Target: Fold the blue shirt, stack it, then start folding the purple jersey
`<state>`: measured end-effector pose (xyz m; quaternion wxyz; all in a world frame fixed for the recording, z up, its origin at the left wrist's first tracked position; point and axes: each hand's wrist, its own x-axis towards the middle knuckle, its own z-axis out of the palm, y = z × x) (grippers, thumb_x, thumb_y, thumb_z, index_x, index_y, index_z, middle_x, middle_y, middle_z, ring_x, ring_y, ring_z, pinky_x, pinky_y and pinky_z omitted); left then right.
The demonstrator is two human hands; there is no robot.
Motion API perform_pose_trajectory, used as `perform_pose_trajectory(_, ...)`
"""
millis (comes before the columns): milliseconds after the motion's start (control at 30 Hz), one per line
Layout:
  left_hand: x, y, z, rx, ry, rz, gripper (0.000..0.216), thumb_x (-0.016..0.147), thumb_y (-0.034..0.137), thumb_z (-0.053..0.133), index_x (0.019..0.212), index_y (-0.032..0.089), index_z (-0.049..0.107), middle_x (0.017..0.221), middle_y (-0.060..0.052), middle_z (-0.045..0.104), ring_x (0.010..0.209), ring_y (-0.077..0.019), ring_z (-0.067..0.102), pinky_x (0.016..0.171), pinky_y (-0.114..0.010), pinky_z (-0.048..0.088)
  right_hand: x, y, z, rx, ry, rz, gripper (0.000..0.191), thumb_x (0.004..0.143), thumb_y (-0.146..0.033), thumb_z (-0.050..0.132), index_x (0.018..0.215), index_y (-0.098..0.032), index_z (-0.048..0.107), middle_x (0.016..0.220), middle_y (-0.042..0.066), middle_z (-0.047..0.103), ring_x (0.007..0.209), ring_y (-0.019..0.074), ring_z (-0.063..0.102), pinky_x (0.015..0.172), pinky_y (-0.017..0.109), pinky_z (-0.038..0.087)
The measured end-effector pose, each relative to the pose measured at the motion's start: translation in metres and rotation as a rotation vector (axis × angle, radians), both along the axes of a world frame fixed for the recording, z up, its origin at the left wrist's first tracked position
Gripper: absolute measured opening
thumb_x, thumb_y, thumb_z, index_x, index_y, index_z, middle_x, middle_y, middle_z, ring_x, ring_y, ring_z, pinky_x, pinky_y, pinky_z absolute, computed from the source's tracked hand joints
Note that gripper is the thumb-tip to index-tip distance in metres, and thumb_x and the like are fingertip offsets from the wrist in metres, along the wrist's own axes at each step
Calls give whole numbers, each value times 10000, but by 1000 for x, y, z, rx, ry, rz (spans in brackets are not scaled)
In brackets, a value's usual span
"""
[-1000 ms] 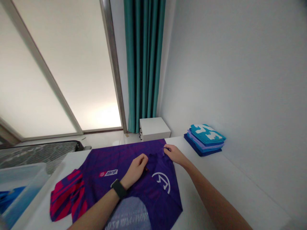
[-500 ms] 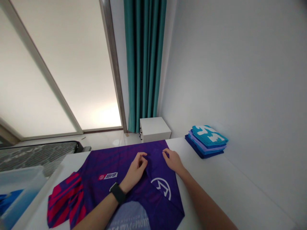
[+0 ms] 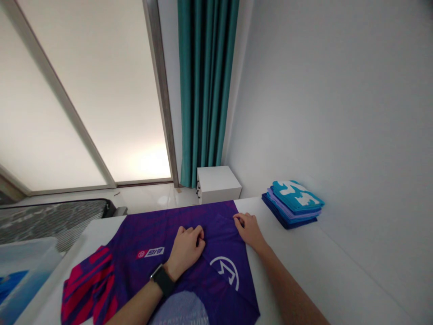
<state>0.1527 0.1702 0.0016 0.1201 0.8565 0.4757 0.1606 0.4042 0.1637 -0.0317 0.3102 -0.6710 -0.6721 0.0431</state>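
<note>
A purple sports jersey [image 3: 182, 216] lies spread on the white table, with a "BIG" patch and a white round logo on it. Its red-and-purple striped sleeve [image 3: 89, 284] hangs out at the lower left. My left hand [image 3: 187, 248], with a dark watch on the wrist, rests on the middle of the jersey, fingers curled closed on the fabric. At the jersey's right edge, near the far corner, my right hand [image 3: 248, 230] pinches the cloth with thumb and fingertips. The near end of the jersey runs out of view.
A stack of folded blue and lilac clothes [image 3: 292, 203] sits on the white table [image 3: 304, 266] against the wall. Beyond the table stand a white cabinet [image 3: 218, 180] and a green curtain [image 3: 206, 90]. A clear plastic bin [image 3: 43, 271] holding blue cloth is at the left.
My left hand has shifted left and nearer to me over the jersey, its fingers more curled. My right hand has moved slightly right along the jersey's edge.
</note>
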Motion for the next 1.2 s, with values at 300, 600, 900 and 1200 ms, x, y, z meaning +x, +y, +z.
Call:
perform_pose_trajectory(300, -1, -1, 11, 42, 92, -3, 213, 858, 205, 439, 1016, 212, 581, 828, -35, 695, 778, -212, 625, 829, -376, 328, -2, -1, -3, -16, -109, 99, 235, 949, -217, 438, 998, -225, 668, 862, 49, 695, 869, 209, 577, 831, 343, 355)
perform_pose_trajectory(600, 7, 26, 23, 118, 80, -117, 276, 928, 212, 390, 1074, 231, 623, 1046, -64, 649, 1013, -238, 578, 901, -391, 388, 9, 9, 11, -97, 73, 137, 296, 920, -199, 393, 990, -219, 680, 895, 34, 721, 899, 199, 616, 857, 328, 409)
perform_pose_trajectory(900, 52, 67, -1, 124, 10, -259, 218, 887, 273, 492, 1047, 213, 627, 1031, -86, 596, 1003, -254, 563, 893, -387, 419, 31, 2, 5, -112, 386, 173, 314, 889, -236, 376, 995, -199, 670, 763, 8, 683, 680, 154, 601, 660, 264, 447)
perform_pose_trajectory(1200, 51, 76, -20, -83, -351, -144, 132, 893, 208, 413, 982, 194, 509, 827, -5, 617, 768, -175, 599, 774, -323, 429, 23, 1, 1, -151, 228, 179, 289, 911, -275, 428, 1048, -212, 675, 808, 17, 688, 745, 183, 620, 778, 327, 448)
